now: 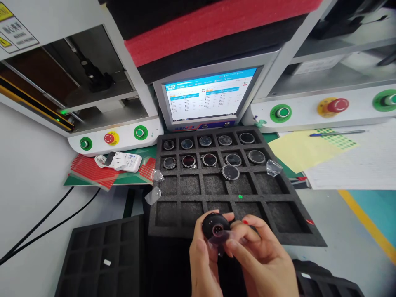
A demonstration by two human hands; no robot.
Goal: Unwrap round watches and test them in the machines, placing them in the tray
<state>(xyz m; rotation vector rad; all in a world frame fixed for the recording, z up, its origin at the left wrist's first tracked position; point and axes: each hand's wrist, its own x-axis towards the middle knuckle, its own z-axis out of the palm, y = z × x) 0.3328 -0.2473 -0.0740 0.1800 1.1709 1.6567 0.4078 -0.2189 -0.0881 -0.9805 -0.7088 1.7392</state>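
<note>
Just in front of the black foam tray [278,194], a round black watch body [215,226] is gripped by the left hand [204,260], while clear film [221,241] is pinched by the right hand [262,260].

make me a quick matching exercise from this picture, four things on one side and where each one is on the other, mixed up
Things:
1. round part
2. pen
3. screen
4. loose disc

Places:
A. on the papers, far right
B. behind the foam tray
C. between the left hand and right hand
D. on a tray rib, third row

Pairs: 1-C, 2-A, 3-B, 4-D
</note>
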